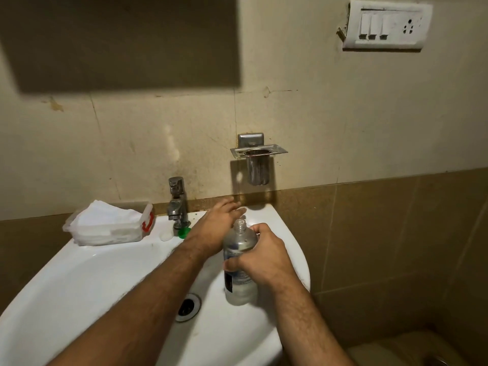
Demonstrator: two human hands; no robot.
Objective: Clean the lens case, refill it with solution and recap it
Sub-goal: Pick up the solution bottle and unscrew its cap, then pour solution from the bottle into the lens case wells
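the right hand [264, 256] grips an uncapped clear bottle [240, 262] over the sink [79, 273], fingers wrapped round it; its label is too blurred to read. the left hand [219, 220] reaches over the back rim, fingers loosely spread. a green cap [184, 231] and a white cap [166, 236] lie by the tap [177, 204].

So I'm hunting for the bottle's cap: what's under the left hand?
Only white sink rim shows around the left hand. Whatever lies beneath its palm is covered. The solution bottle is uncapped.
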